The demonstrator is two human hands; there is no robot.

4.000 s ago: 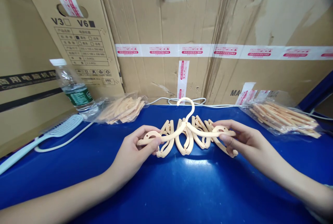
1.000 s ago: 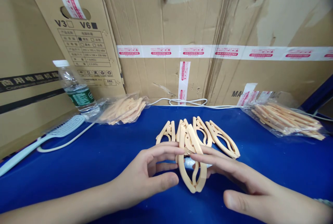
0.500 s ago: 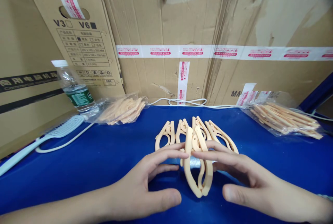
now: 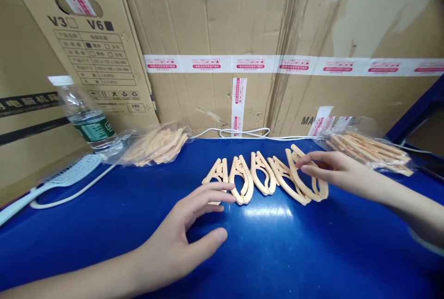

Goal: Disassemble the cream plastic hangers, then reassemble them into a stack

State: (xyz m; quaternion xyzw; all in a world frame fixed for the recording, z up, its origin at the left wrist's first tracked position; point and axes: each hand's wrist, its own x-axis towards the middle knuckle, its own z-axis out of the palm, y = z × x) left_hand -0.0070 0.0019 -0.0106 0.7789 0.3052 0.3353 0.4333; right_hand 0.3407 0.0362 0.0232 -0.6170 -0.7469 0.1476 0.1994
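Note:
Several beige folding hangers, folded up, lie in a row on the blue table (image 4: 270, 252). My right hand (image 4: 329, 167) is at the row's right end, its fingers closed on the upper part of the rightmost folding hanger (image 4: 297, 176). That hanger overlaps the neighbouring hanger (image 4: 286, 178). My left hand (image 4: 189, 222) is open with thumb and fingers apart and holds nothing. Its fingertips are close in front of the leftmost hanger (image 4: 225, 174) and the second hanger (image 4: 247, 188), covering part of the leftmost one. Whether they touch is unclear.
Clear bags of beige hanger pieces lie at the back left (image 4: 156, 146) and back right (image 4: 371, 151). A water bottle (image 4: 92, 125) and a pale blue hairbrush (image 4: 74, 169) are at the left. A white cable (image 4: 243, 131) runs along the cardboard boxes (image 4: 194, 21) behind.
My right hand has carried the hanger from between both hands to the right end of the row. My left hand has let go and shifted slightly left. The camera view has turned slightly right.

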